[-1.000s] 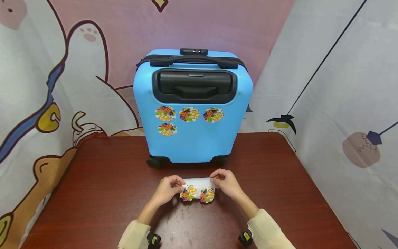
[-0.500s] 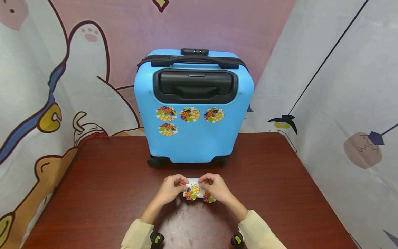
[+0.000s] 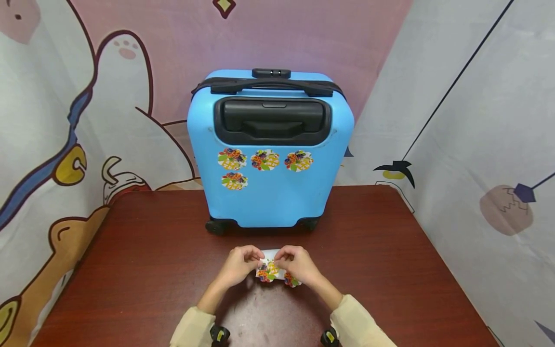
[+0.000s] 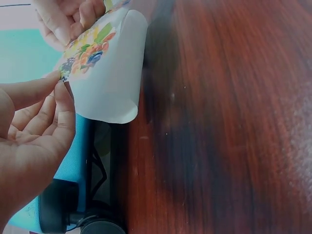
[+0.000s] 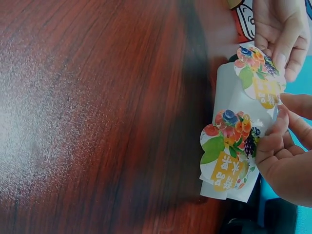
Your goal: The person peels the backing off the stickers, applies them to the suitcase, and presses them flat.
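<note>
A white backing sheet (image 3: pixel 270 253) with two round fruit stickers is held above the table, between both hands. My left hand (image 3: pixel 237 265) pinches one edge of the left fruit sticker (image 3: pixel 265 273) between thumb and forefinger. On that sticker's opposite edge, my right hand (image 3: pixel 300 264) pinches with thumb and fingertips. The second fruit sticker (image 5: pixel 226 151) sits on the sheet's right part, below the right hand. In the left wrist view the backing sheet (image 4: pixel 114 80) curls away beneath the sticker. Whether the pinched sticker is lifted from the sheet, I cannot tell.
Behind the hands a light blue suitcase (image 3: pixel 269 205) stands upright on the brown table (image 3: pixel 151 260). Several fruit stickers (image 3: pixel 265 159) are on its front, three in a row and one below at left. A patterned cloth (image 3: pixel 438 120) hangs behind the table.
My right hand has moved left from the sheet's right end to the left sticker's edge. The left hand and sheet have shifted slightly right.
</note>
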### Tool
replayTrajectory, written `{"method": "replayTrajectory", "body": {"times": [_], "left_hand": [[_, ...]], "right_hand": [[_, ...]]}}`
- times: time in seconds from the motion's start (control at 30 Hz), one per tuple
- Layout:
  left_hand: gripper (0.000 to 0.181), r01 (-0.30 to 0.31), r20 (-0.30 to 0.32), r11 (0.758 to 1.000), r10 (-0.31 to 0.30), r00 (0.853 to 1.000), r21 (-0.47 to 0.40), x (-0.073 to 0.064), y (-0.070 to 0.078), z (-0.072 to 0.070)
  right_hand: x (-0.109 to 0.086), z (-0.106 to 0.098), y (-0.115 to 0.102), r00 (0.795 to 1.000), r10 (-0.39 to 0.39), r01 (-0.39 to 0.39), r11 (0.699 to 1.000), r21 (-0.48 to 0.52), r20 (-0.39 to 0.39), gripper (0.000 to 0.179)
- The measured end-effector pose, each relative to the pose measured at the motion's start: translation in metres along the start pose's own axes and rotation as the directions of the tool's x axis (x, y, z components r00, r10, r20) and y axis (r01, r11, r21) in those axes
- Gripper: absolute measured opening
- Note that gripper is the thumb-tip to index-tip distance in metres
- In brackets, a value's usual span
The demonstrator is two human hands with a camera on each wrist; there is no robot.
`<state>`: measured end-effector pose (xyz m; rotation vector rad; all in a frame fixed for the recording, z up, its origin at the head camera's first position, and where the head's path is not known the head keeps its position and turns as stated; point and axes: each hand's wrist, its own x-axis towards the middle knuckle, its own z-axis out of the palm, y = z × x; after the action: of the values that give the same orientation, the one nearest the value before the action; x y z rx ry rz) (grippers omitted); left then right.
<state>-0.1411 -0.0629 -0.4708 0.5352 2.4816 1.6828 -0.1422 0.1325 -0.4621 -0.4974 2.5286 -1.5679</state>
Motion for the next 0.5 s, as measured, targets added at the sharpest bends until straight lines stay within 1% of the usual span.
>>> {"method": "replayTrajectory", "body": {"times": [0.07, 0.17, 0.33, 0.5], "left_hand": [[0.006, 0.002, -0.001, 1.0, -0.002, 1.0, -0.007, -0.0001, -0.0002, 0.0003], [0.006, 0.007, -0.002, 1.0, -0.007, 1.0, -0.011, -0.0004, 0.0, 0.0009], [0.005, 0.018, 0.0, 1.0, -0.018, 1.0, -0.007, -0.0012, 0.0001, 0.0012], [0.005, 0.027, 0.024, 1.0, -0.027, 0.999, -0.013, -0.0021, -0.0001, 0.001]], "right_hand": [[-0.0001, 0.0013, 0.0004, 1.0, 0.01, -0.01, 1.0, -0.005, -0.001, 0.004], [-0.0008, 0.0031, 0.0004, 1.0, 0.006, -0.006, 1.0, -0.013, -0.004, 0.007], [-0.0013, 0.005, -0.0008, 1.0, -0.019, 0.018, 0.999, -0.032, -0.015, 0.009], [-0.0014, 0.0051, 0.0002, 1.0, 0.007, -0.007, 1.0, -0.026, -0.001, 0.007]]}}
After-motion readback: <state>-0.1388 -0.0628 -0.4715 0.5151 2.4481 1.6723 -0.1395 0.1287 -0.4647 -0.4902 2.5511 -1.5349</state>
